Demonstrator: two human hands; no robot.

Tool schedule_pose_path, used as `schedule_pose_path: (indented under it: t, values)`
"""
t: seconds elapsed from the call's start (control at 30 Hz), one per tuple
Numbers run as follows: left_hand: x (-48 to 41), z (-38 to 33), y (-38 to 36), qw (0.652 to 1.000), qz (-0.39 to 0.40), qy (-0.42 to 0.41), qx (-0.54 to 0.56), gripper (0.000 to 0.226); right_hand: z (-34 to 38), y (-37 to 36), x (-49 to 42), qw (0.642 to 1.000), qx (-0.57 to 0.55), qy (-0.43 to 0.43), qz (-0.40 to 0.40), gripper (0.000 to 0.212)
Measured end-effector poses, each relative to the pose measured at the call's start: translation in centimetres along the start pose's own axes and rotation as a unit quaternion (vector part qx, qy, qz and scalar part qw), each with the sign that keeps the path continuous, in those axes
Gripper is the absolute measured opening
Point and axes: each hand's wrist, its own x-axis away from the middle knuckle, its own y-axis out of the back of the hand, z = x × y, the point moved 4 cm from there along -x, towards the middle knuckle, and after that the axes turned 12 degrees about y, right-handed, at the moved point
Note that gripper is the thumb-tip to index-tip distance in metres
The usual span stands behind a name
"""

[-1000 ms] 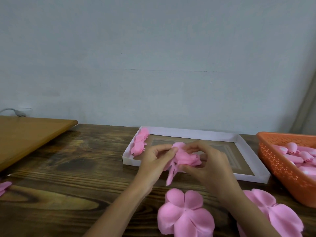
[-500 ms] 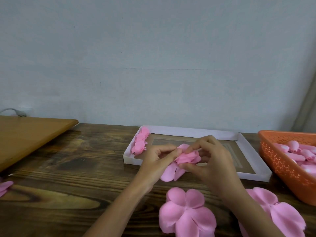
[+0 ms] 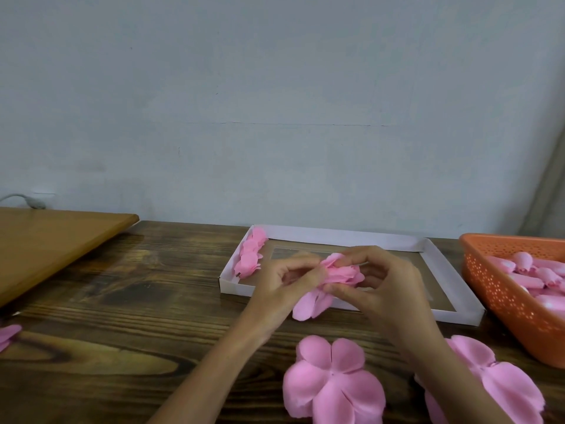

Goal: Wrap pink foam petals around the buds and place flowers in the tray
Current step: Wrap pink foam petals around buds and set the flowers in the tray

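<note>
A pale wall stands behind the dark wooden table (image 3: 122, 301) I work at. My left hand (image 3: 281, 289) and right hand (image 3: 385, 289) meet just above the near rim of the tray (image 3: 336, 235), both with fingers curled, pinching the half-wrapped flower (image 3: 342, 270) between them. A second ago one narrow folded strip hung below my fingers; now two broad loose petals (image 3: 308, 304) hang there, and the top layers look gathered closer, so I judge the wrap is part done and these last lobes need folding in before the flower goes down. At the tray's left end lies a row of finished flowers (image 3: 249, 255). Toward the table's near edge lie a flat petal sheet (image 3: 333, 384) and a second sheet (image 3: 495, 381), partly under my right forearm. At the right edge sits the orange basket (image 3: 504, 304) of buds (image 3: 526, 270).
</note>
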Motion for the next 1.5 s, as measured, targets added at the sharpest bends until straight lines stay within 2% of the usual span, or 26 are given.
schedule_pose_path:
  t: [0.13, 0.23, 0.3, 0.43, 0.53, 0.7, 0.93, 1.03, 1.2, 1.33, 1.5]
  values:
    - [-0.1, 0.3, -0.1, 1.0, 0.004, 0.003, -0.02, 0.036, 0.5, -0.1, 0.0, 0.999, 0.026, 0.018, 0.012, 0.035]
    - [-0.2, 0.6, -0.2, 0.999, 0.006, 0.018, -0.03, 0.035, 0.4, 0.0, 0.0, 0.999, 0.04, 0.009, -0.001, 0.05]
    - [-0.2, 0.6, 0.0, 0.999, -0.011, 0.029, -0.025, 0.043, 0.5, 0.0, 0.0, 0.998, 0.06, 0.019, -0.01, 0.055]
    - [-0.3, 0.4, 0.2, 1.0, -0.006, 0.018, 0.014, 0.028, 0.9, -0.2, 0.1, 0.996, 0.069, 0.047, -0.033, 0.05]
    - [-0.3, 0.4, 0.5, 0.999, -0.002, 0.019, 0.035, 0.029, 1.1, -0.3, 0.1, 0.996, 0.063, 0.058, -0.033, 0.045]
    - [-0.3, 0.7, 0.3, 0.998, 0.007, 0.055, 0.02, 0.035, 0.8, -0.6, 0.3, 0.997, 0.06, 0.052, -0.004, 0.036]
    - [-0.3, 1.8, 0.3, 0.99, 0.049, 0.132, -0.01, 0.043, 1.2, -1.1, 0.6, 0.98, 0.129, 0.133, 0.069, 0.039]
    - [-0.2, 2.2, 0.3, 0.987, 0.076, 0.139, -0.028, 0.047, 1.1, -1.4, 0.7, 0.973, 0.15, 0.149, 0.096, 0.043]
    - [-0.6, 2.3, 0.3, 0.991, 0.048, 0.1, -0.076, 0.058, 0.8, -1.3, 0.6, 0.974, 0.13, 0.13, 0.13, 0.048]
    - [-1.0, 2.0, 0.0, 0.995, 0.008, 0.046, -0.091, 0.038, 0.6, -1.3, 0.7, 0.977, 0.099, 0.109, 0.154, 0.048]
    - [-1.3, 2.3, 0.3, 0.995, -0.037, 0.048, -0.078, 0.04, 1.1, -1.6, 1.0, 0.974, 0.123, 0.119, 0.148, 0.034]
